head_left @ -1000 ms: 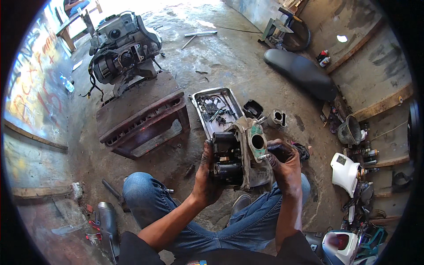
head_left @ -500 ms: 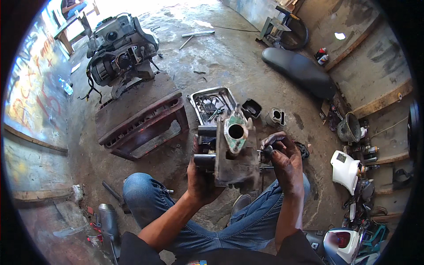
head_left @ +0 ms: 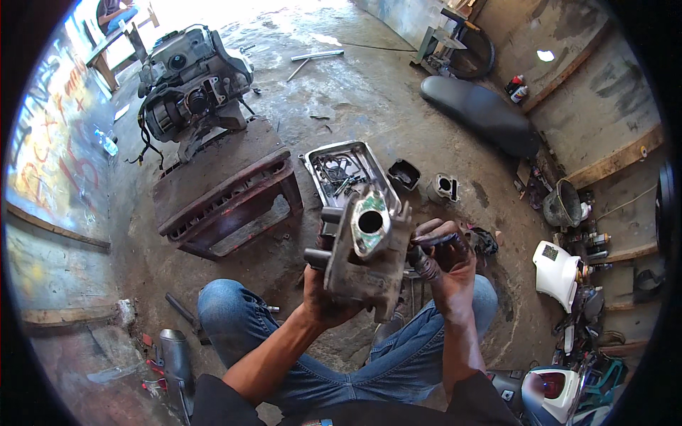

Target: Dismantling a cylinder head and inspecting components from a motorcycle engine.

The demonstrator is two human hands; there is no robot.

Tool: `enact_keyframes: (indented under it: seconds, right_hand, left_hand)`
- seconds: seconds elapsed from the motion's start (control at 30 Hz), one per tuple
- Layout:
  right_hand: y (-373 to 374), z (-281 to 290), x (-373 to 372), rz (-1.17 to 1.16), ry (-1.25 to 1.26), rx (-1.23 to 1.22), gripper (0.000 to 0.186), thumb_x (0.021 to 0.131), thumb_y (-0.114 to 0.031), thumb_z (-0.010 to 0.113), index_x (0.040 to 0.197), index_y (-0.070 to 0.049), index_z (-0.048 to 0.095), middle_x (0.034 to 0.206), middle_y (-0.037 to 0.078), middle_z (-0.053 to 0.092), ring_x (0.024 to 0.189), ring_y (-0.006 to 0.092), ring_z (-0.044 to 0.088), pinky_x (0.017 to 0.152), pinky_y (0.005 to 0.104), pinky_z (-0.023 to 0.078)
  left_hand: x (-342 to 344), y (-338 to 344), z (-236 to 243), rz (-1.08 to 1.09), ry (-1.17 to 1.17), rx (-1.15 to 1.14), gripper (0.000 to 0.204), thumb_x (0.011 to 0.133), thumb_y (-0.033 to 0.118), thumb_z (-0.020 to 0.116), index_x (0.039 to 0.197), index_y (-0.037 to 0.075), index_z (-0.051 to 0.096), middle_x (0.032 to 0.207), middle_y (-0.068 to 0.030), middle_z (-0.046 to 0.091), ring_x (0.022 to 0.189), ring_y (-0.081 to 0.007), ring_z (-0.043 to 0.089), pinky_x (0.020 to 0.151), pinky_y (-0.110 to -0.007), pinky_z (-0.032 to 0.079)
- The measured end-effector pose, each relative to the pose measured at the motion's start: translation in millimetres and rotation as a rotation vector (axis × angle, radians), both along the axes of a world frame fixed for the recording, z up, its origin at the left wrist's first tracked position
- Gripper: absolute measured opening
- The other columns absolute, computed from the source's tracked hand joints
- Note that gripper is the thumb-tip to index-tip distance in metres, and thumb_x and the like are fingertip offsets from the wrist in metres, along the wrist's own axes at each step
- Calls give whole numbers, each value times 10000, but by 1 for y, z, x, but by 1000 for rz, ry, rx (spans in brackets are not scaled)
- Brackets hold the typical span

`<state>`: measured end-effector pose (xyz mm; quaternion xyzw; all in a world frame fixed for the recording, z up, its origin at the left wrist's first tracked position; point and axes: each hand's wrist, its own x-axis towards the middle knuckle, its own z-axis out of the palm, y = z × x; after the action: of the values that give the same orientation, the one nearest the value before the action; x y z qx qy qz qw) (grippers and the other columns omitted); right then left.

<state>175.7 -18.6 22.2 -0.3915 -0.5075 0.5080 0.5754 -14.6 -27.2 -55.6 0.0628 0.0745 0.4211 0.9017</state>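
A grey metal engine cylinder head point(head_left: 362, 270) is held up over my lap. Its oval port flange, with green gasket residue around a dark round hole, faces up. My left hand point(head_left: 321, 302) is wrapped round its left and lower side, the fingers partly hidden behind it. My right hand point(head_left: 449, 266) is closed at the head's right side, thumb and fingers pinched together. Whatever they hold is dark and small, and I cannot make it out. Just beyond the head lies a metal tray point(head_left: 381, 169) of loose bolts and small parts.
A large engine point(head_left: 188, 82) rests on a dark red plastic crate-like stand point(head_left: 231, 202) at far left. A black cover point(head_left: 404, 175) and a small cylinder block point(head_left: 445, 188) lie beyond my right hand. A motorcycle seat point(head_left: 479, 117) and a bucket point(head_left: 563, 204) are near the right wall.
The cylinder head has tilted and shifted slightly left and down in my left hand. My right hand moved slightly left with it, its fingers closer to the head's side.
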Motion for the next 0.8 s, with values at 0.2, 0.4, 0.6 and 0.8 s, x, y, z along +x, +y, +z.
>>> enact_keyframes:
  seconds: [0.2, 0.4, 0.6, 0.8]
  right_hand:
    - [-3, 8, 3, -30, 8, -22, 341, 812, -84, 783, 1088, -3, 598, 1081, 72, 591, 1040, 148, 557, 943, 300, 436]
    - [7, 2, 7, -44, -117, 134, 624, 785, -257, 818, 1298, -47, 530, 1295, 104, 507, 1226, 206, 481, 1019, 347, 394]
    - [0, 5, -10, 143, -125, -3, 1074, 686, -449, 858, 1522, -99, 281, 1513, 103, 345, 1402, 238, 328, 1153, 418, 281]
    - [-14, -20, -7, 116, 188, -286, 891, 795, -379, 809, 1454, -8, 339, 1399, 80, 472, 1266, 220, 465, 1083, 372, 362]
  left_hand:
    - [7, -1, -7, 53, 187, 176, 792, 860, 644, 494, 1459, 133, 410, 1415, -120, 489, 1276, -284, 506, 1078, -498, 399]
    - [8, -2, -12, -88, -157, -28, 772, 875, 633, 453, 1454, 125, 413, 1431, -119, 478, 1271, -282, 512, 1082, -496, 396]
    - [-6, 4, -5, -138, 198, -42, 679, 909, 557, 420, 1421, 111, 449, 1364, -116, 552, 1215, -270, 560, 1051, -466, 423]
    - [-22, 16, 44, 111, 1090, 906, 654, 888, 479, 585, 1388, 75, 466, 1235, -100, 611, 1110, -205, 594, 1008, -389, 450]
